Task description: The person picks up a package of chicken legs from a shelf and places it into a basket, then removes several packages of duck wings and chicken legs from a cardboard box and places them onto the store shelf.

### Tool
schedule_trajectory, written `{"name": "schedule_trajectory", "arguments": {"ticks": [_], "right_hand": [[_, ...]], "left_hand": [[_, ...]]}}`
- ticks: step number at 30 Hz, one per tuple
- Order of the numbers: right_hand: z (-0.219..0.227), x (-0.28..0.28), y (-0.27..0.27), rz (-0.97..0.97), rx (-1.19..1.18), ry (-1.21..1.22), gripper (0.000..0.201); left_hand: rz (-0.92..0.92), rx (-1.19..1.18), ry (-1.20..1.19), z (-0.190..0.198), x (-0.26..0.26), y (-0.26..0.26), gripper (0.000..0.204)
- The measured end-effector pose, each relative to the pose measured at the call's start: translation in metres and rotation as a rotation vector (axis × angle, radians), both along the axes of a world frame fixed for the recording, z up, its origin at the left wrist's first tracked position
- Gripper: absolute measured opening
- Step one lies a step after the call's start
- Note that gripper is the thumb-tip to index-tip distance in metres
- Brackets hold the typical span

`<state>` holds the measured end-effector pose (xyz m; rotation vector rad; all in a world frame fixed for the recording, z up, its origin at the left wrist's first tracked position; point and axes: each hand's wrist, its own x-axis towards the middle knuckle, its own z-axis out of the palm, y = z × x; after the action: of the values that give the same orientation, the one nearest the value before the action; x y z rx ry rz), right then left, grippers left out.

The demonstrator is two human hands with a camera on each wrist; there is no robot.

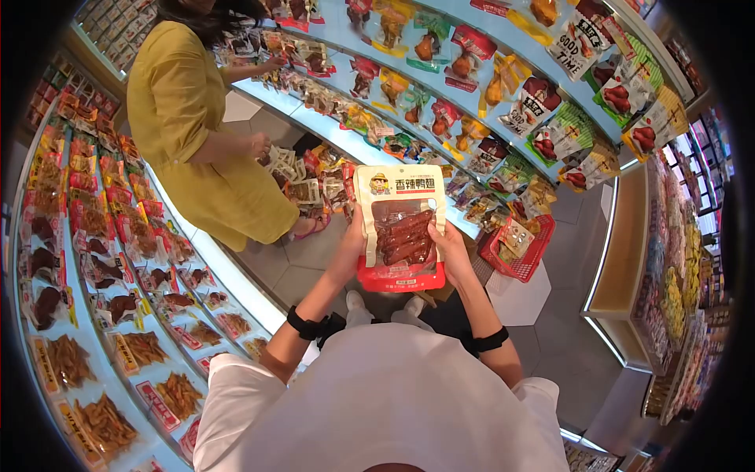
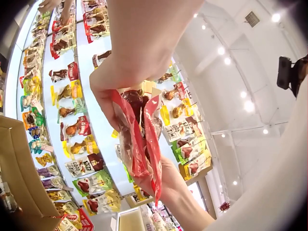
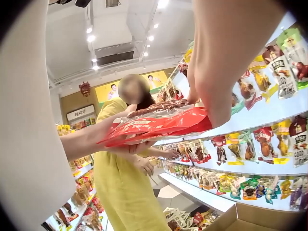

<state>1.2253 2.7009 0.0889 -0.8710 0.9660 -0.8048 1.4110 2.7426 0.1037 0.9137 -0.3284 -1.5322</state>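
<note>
A bag of spicy duck wings (image 1: 403, 236), cream at the top and red along the bottom, is held up before my chest with its printed front and clear window facing me. My left hand (image 1: 353, 240) grips its left edge, while my right hand (image 1: 451, 250) pinches the right edge, thumb over the front. From the left wrist view, the red bottom (image 2: 139, 139) of the bag appears folded between both hands. The right wrist view shows the bag's lower end (image 3: 159, 126) nearly edge-on, and the right hand (image 3: 211, 96) at its near side.
A person in a yellow dress (image 1: 177, 118) stands at the left, one hand reaching toward the shelf. Packed snack bags fill the tiered shelves (image 1: 322, 118) ahead and to the left. A red basket (image 1: 523, 263) with packets is to the right; an open cardboard box (image 3: 262, 219) stands low.
</note>
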Motion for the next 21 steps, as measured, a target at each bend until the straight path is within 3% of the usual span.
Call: {"name": "schedule_trajectory", "arguments": {"ticks": [2, 4, 6, 9, 12, 16, 19, 20, 21], "right_hand": [[-0.003, 0.002, -0.001, 0.002, 0.027, 0.104, 0.028], [-0.004, 0.011, -0.001, -0.051, -0.047, 0.05, 0.029], [-0.018, 0.018, -0.008, -0.078, -0.137, 0.104, 0.03], [-0.016, 0.038, -0.019, -0.115, -0.209, 0.131, 0.03], [0.005, 0.067, -0.029, -0.009, -0.009, -0.135, 0.027], [-0.001, 0.108, -0.048, 0.008, -0.008, -0.231, 0.023], [-0.014, 0.129, -0.062, -0.001, -0.032, -0.192, 0.021], [-0.018, 0.137, -0.064, -0.026, -0.034, -0.191, 0.02], [-0.021, 0.144, -0.067, -0.052, -0.034, -0.191, 0.019]], "left_hand": [[-0.09, 0.012, -0.141, -0.028, 0.011, -0.001, 0.035], [-0.178, -0.017, -0.269, -0.037, 0.019, -0.001, 0.035], [-0.192, -0.055, -0.285, -0.023, 0.025, -0.002, 0.036], [-0.076, -0.041, -0.094, -0.015, 0.039, -0.007, 0.037], [0.0, -0.079, -0.064, -0.016, 0.062, -0.021, 0.037], [-0.043, -0.07, 0.102, -0.012, 0.104, -0.04, 0.043], [-0.004, -0.037, -0.036, -0.003, 0.125, -0.039, 0.045], [-0.048, -0.196, -0.064, -0.005, 0.131, -0.042, 0.051], [-0.06, -0.179, -0.119, -0.006, 0.136, -0.041, 0.053]]}}
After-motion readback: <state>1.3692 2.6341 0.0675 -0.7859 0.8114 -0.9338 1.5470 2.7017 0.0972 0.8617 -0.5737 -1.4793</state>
